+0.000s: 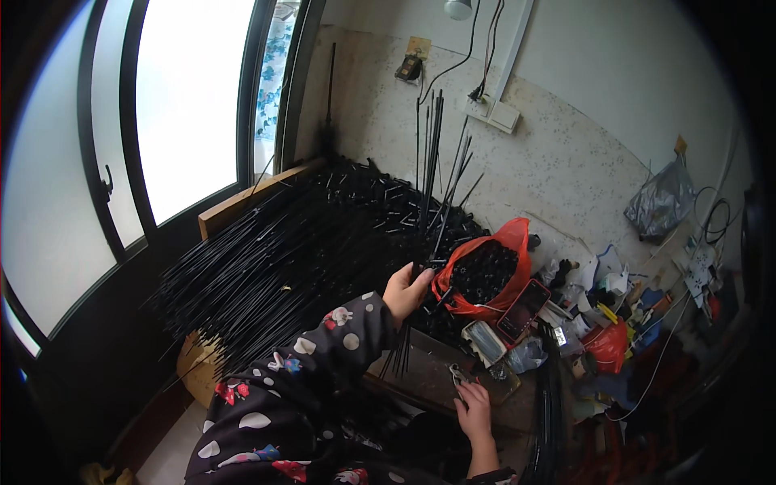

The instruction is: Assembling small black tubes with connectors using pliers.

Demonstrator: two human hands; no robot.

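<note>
My left hand (406,294) is closed around a bundle of thin black rods (430,174). They rise above the fist, fanning slightly apart, and their lower ends (396,357) hang below it. At the front of the worktable, the fingers of my right hand (475,409) curl over a small silver tool that looks like pliers (457,375); its handles are mostly hidden under the fingers. Just right of my left hand, a red plastic bag (520,242) stands open, full of small black pieces (483,273).
A large heap of long black rods (250,259) covers the left, beside a wooden board (234,206) under the window. A phone (524,310) leans by the bag, near a clear box (485,343). Clutter and another red bag (608,346) lie right; a grey bag (661,200) hangs on the wall.
</note>
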